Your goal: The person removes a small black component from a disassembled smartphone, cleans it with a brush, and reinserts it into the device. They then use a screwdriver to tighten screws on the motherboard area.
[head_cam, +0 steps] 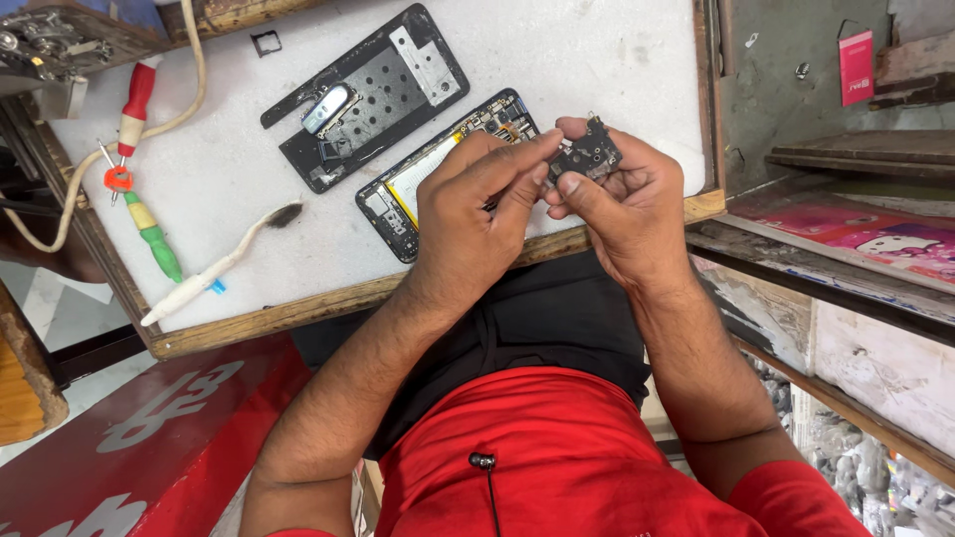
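Gripping circuit board (587,154), hands (537,194) over opened phone (438,179); brush (214,268) aside.

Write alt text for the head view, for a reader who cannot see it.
A person's right hand holds a small dark circuit board while the left hand pinches at its edge, above a white worktop. On the worktop lie an opened phone, its black back cover, a white brush and screwdrivers.

My counter (617,60) is matt white, scuffed, edged in rough worn wood. The small circuit board (587,154) in my hands looks dull dark with metal specks. The phone back frame (373,94) is matt black plastic with a shiny metal plate.
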